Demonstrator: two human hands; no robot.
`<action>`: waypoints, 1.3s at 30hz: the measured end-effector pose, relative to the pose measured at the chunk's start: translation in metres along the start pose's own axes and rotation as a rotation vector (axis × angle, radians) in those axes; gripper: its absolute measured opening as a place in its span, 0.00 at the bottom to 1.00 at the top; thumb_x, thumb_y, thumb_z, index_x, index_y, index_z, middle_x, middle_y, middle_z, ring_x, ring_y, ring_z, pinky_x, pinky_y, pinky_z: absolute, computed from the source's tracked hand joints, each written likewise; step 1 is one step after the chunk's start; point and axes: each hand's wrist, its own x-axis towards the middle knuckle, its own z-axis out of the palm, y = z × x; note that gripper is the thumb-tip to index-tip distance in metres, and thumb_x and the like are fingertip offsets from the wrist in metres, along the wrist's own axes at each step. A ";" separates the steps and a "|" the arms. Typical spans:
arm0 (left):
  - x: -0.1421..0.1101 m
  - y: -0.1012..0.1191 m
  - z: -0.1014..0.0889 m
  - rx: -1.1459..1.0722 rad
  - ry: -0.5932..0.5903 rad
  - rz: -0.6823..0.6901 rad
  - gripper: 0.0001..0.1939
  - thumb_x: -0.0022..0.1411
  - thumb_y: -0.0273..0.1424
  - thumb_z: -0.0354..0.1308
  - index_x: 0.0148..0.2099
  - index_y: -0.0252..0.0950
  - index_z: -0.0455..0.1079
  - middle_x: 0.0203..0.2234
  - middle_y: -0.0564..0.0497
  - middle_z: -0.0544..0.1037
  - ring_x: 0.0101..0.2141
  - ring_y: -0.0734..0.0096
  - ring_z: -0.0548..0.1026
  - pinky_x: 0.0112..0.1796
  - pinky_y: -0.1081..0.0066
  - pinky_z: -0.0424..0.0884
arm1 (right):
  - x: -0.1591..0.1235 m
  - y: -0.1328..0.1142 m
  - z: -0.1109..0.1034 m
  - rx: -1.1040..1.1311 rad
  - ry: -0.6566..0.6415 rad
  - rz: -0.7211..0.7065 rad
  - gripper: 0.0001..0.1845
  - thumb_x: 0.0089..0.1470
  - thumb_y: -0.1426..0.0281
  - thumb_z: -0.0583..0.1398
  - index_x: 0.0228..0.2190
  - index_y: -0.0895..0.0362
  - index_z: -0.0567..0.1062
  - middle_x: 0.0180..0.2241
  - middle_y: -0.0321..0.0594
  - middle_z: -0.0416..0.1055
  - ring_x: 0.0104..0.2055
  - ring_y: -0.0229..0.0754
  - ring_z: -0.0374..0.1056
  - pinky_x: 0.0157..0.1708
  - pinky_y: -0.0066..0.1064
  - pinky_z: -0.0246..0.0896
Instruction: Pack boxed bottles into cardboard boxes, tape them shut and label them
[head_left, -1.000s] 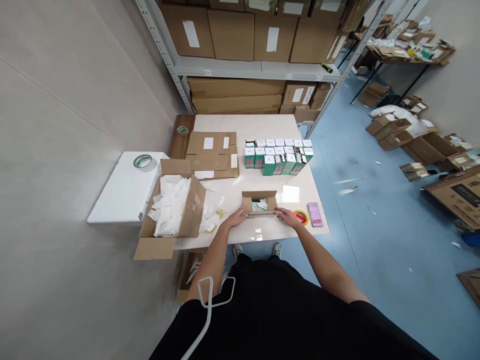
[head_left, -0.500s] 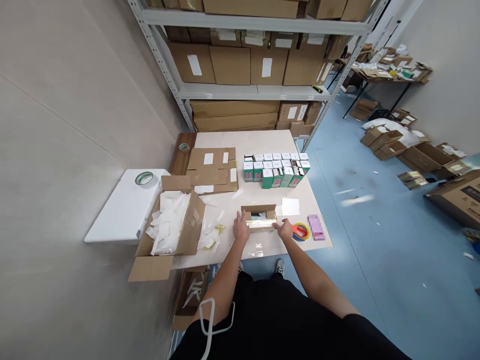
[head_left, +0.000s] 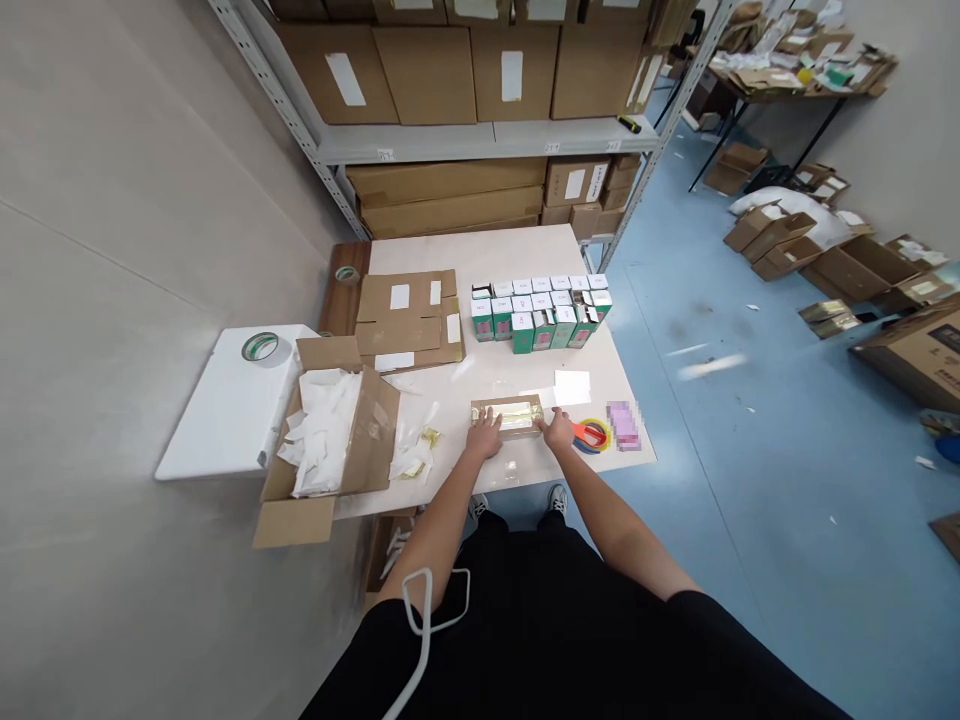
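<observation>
A small brown cardboard box (head_left: 517, 416) lies on the white table (head_left: 457, 395), the left hand (head_left: 484, 436) open on its left part; the right hand (head_left: 556, 430) touches its right end, grip unclear. Green-and-white cartons (head_left: 564, 328) stand beyond.

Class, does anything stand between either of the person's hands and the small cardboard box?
Nothing visible does: the left hand lies on the small cardboard box, and the right hand is at its right end. The white sheet lies beyond the right hand.
</observation>
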 end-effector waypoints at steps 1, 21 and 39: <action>-0.003 0.002 0.006 0.035 -0.032 -0.022 0.44 0.63 0.31 0.58 0.77 0.39 0.46 0.76 0.41 0.37 0.74 0.45 0.38 0.66 0.47 0.55 | -0.001 0.000 -0.002 -0.012 -0.020 -0.018 0.33 0.57 0.57 0.66 0.60 0.58 0.70 0.59 0.58 0.69 0.59 0.61 0.68 0.56 0.46 0.65; 0.009 0.009 0.007 0.169 -0.143 -0.088 0.43 0.69 0.38 0.53 0.79 0.37 0.37 0.76 0.42 0.27 0.74 0.46 0.30 0.69 0.45 0.45 | 0.002 0.150 -0.054 -0.010 -0.158 -0.178 0.28 0.56 0.69 0.63 0.58 0.59 0.71 0.57 0.54 0.70 0.59 0.58 0.66 0.57 0.47 0.65; 0.009 0.009 0.016 0.117 -0.077 -0.104 0.41 0.69 0.33 0.52 0.79 0.41 0.40 0.77 0.45 0.31 0.75 0.49 0.33 0.69 0.48 0.47 | 0.019 0.123 -0.041 -0.289 -0.312 0.097 0.24 0.58 0.61 0.66 0.50 0.62 0.70 0.47 0.58 0.76 0.52 0.60 0.72 0.52 0.45 0.63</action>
